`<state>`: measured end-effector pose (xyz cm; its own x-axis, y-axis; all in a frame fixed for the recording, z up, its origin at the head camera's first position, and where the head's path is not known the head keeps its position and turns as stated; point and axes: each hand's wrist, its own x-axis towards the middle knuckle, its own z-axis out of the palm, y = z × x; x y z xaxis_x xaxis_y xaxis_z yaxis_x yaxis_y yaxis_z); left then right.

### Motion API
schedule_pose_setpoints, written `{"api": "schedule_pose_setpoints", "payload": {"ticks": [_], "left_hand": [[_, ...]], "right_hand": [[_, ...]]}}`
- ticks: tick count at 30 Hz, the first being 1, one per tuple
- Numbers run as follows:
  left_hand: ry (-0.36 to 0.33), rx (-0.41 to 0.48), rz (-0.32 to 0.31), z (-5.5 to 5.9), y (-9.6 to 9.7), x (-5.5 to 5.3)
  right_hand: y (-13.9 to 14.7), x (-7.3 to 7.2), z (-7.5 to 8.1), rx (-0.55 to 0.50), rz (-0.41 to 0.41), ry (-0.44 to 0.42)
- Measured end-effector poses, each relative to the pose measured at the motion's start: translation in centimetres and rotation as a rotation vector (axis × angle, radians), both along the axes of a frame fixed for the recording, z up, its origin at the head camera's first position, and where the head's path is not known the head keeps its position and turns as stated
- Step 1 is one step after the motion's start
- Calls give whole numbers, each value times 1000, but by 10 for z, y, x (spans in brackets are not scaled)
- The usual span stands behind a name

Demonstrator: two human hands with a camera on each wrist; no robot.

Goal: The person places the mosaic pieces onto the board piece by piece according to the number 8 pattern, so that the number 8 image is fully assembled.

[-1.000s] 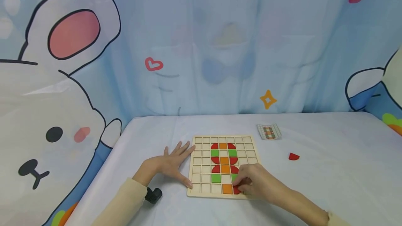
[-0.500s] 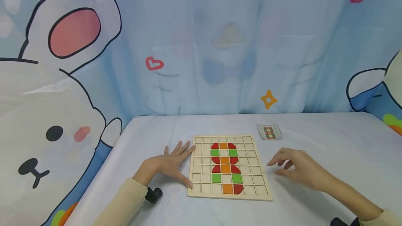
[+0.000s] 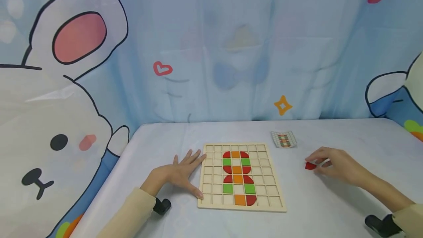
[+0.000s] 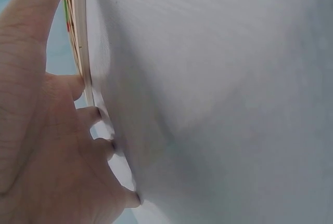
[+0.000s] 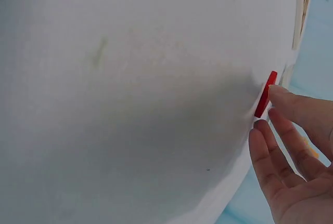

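A wooden grid board lies flat on the table, with red quarter-circle, orange square and green square pieces set in its middle columns. My left hand rests spread at the board's left edge, its thumb and a fingertip touching the frame. To the right of the board, my right hand pinches a loose red quarter-circle piece by its edges. In the right wrist view the thumb presses on that red piece, and part of the grip is hidden behind it.
A small pattern card with a printed grid lies behind the board to the right. White cloth covers the table, and a blue printed curtain hangs along its far edge.
My right hand has left the red piece at the board's lower row and moved right to the loose red quarter-circle, which its fingers now pinch. The left hand stays put.
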<state>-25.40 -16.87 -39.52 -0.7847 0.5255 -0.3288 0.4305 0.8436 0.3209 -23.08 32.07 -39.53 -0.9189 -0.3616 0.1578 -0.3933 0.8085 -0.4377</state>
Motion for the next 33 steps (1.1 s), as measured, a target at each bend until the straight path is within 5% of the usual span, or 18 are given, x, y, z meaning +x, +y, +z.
{"api": "schedule_pose_setpoints", "payload": {"ticks": [10, 20, 28, 33], "left_hand": [[3, -3, -7, 0, 0, -1], [14, 7, -22, -2, 2, -2], [9, 4, -23, -2, 2, -2], [6, 4, -22, -1, 0, -1]], "right_hand": [[2, -12, 3, 22, -19, -112], [-4, -13, 4, 92, -9, -75], [-4, -18, 9, 69, -48, -202], [-3, -19, 8, 48, -65, -192]]}}
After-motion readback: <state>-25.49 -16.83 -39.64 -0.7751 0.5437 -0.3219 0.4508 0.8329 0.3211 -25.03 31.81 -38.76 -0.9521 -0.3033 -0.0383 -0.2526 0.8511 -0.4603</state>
